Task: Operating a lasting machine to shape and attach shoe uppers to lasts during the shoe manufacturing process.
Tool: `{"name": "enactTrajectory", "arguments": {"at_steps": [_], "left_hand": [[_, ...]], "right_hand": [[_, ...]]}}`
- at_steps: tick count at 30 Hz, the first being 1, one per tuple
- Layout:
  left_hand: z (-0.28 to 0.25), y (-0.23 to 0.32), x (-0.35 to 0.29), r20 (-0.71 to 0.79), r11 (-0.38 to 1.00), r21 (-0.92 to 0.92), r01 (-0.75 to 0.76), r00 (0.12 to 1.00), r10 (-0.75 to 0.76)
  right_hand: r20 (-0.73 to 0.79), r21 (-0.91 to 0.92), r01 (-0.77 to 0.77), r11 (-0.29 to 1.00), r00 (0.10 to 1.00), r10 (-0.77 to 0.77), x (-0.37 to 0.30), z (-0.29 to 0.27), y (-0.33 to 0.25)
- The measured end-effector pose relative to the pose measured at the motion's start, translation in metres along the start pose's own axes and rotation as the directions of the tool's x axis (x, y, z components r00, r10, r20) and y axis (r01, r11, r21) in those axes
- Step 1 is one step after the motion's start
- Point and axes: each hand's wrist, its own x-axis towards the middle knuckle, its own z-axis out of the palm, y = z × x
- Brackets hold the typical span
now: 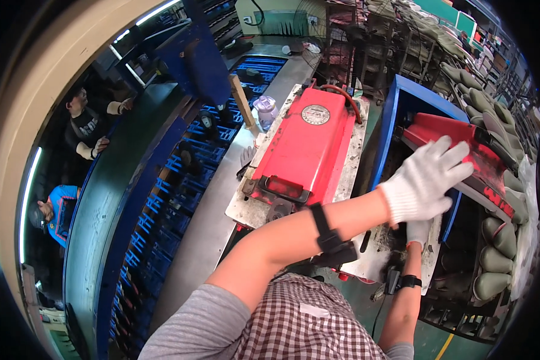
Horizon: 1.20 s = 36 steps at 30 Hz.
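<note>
My left hand (429,179), in a white knit glove, reaches across to the right with its fingers stretched and apart. It lies over a raised, scuffed red metal cover (438,130); whether the palm presses on it, I cannot tell. Behind and below it, my right hand (418,231), also gloved, reaches in over a stained pale machine bed (375,255). The left hand hides the right hand's fingers. To the left, a second red cover (311,141) with a round emblem and a black handle (285,189) lies lowered on its worn white base.
A blue metal hood (423,93) stands around the raised cover. Racks of olive-green shoe lasts (492,255) line the right. Left are a metal ledge with a lilac bottle (265,112), a blue-framed conveyor (96,240) and two people (90,123) (59,207) beyond it.
</note>
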Motion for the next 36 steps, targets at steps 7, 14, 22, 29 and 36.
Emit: {"name": "enactTrajectory", "arguments": {"at_steps": [7,14,22,29,36], "left_hand": [[-0.092,-0.015,-0.15,0.592,0.571,-0.191,0.798,0.558,-0.582],[-0.139,0.006,-0.235,0.711,-0.167,-0.544,0.822,0.346,-0.613],[-0.25,0.017,-0.331,0.487,-0.467,-0.823,0.322,-0.019,-0.873],[-0.327,-0.013,-0.442,-0.009,-0.205,-0.907,0.369,-0.503,-0.864],[-0.395,-0.107,-0.577,-0.085,-0.403,-0.798,0.447,-0.746,-0.66]], "right_hand": [[0.551,0.76,-0.625,0.181,0.766,0.332,-0.044,-0.043,-0.025],[0.682,0.696,-0.687,-0.211,0.724,-0.105,-0.163,0.004,-0.15],[0.698,0.713,-0.232,0.662,0.33,-0.636,-0.188,0.086,-0.329],[0.439,0.416,0.546,0.727,0.58,-0.687,-0.215,0.104,-0.316],[0.381,0.02,0.581,0.813,0.748,-0.544,-0.245,0.13,-0.261]]}}
